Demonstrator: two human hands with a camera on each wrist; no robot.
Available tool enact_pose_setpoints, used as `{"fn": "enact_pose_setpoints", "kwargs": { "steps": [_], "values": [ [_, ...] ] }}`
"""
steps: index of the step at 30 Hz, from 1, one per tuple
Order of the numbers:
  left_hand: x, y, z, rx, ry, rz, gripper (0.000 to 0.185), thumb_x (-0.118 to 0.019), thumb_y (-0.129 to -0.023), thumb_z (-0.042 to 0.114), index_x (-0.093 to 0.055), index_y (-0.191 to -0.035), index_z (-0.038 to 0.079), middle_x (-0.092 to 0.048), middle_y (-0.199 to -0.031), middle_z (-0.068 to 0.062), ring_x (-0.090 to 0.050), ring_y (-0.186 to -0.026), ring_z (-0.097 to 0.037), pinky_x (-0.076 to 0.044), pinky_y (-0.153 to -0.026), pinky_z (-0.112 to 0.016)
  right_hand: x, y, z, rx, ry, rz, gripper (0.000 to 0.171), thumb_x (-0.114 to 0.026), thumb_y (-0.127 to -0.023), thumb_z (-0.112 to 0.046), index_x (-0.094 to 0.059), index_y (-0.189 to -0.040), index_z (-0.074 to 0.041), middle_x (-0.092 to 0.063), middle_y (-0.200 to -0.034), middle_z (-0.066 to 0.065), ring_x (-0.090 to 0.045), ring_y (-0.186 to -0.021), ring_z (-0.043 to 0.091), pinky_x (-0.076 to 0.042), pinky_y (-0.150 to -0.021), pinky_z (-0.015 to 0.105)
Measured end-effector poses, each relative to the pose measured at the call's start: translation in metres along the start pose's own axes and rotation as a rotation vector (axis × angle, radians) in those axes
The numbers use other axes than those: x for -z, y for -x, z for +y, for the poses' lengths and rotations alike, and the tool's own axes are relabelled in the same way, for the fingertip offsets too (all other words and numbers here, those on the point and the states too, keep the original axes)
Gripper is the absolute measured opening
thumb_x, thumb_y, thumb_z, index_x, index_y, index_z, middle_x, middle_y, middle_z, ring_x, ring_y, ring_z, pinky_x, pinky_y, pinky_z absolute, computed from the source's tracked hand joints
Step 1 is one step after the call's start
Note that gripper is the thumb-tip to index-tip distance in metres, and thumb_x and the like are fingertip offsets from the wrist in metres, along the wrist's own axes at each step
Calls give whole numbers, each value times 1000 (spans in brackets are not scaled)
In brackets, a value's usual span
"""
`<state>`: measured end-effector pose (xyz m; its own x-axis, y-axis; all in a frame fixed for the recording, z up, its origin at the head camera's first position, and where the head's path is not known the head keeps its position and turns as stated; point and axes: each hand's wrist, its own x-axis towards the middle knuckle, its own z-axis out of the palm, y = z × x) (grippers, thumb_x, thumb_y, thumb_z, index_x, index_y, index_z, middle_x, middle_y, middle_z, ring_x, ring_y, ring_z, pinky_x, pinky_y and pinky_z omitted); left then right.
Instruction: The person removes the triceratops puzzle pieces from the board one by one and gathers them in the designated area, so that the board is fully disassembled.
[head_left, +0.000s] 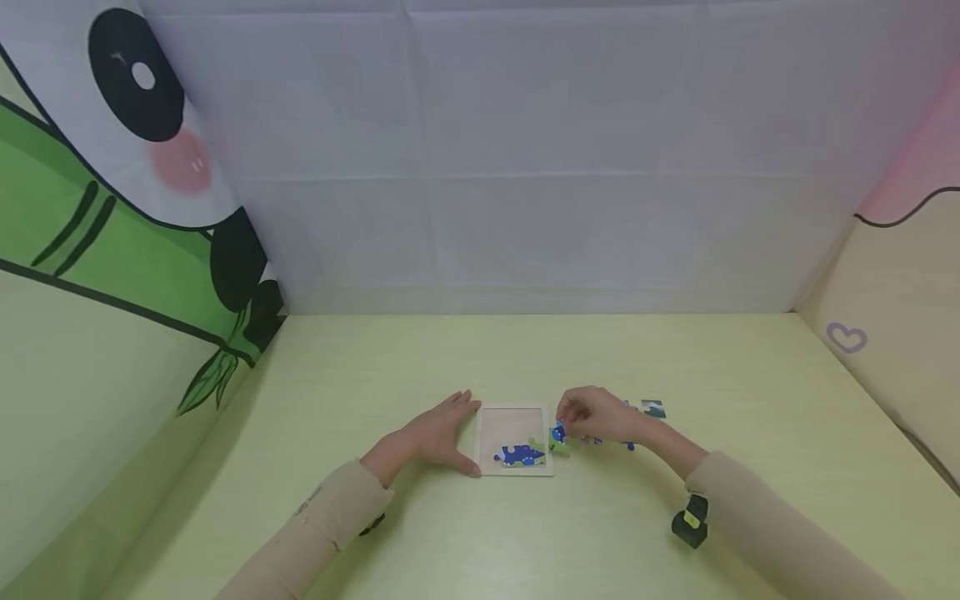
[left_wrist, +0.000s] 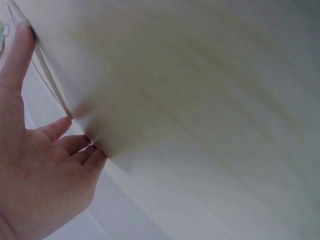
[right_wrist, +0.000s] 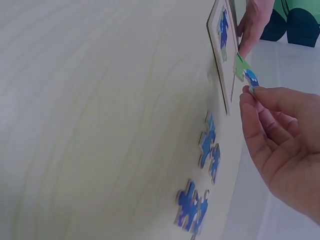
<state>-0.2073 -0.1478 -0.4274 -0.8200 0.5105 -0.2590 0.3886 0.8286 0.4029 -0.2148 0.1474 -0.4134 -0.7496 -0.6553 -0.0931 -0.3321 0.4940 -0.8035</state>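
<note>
A shallow wooden puzzle tray lies on the table with a few joined blue and green pieces in its near right corner. My left hand rests against the tray's left side, fingers and thumb spread along the edge. In the left wrist view, the fingertips touch that edge. Just past the tray's right side, my right hand pinches a blue and green puzzle piece between thumb and fingers. The right wrist view shows this piece raised and tilted near the tray's rim.
Several loose blue puzzle pieces lie on the table to the right of the tray, partly hidden by my right hand in the head view. A green and white piece sits farther right. A pale wall stands behind the table.
</note>
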Motion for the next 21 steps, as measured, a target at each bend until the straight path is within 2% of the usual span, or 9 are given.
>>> {"fn": "enact_pose_setpoints", "kwargs": {
  "steps": [8,15,21],
  "values": [
    [1,0,0,-5,12,1,106,-79,-61,49,-27,-143,7,-15,-152,-14,-10,-140,-30,-19,-113,-47,7,20,17,-4,-35,-7,9,-56,-84,2,-58,-93,2,-62,-78,9,-56,-65,13,-52,-52,29],
    [-1,0,-1,0,9,3,106,-79,-61,50,-27,-144,9,-15,-152,-12,-10,-141,-29,-19,-113,-46,6,32,26,-52,-74,3,10,-57,-84,1,-58,-94,3,-61,-79,8,-53,-66,12,-51,-53,25],
    [-2,0,-2,6,11,9,106,-79,-61,51,-27,-144,10,-14,-152,-11,-9,-141,-28,-19,-113,-46,3,39,30,-47,-61,20,10,-59,-84,1,-60,-93,4,-62,-79,6,-52,-62,10,-47,-49,21]
  ]
}}
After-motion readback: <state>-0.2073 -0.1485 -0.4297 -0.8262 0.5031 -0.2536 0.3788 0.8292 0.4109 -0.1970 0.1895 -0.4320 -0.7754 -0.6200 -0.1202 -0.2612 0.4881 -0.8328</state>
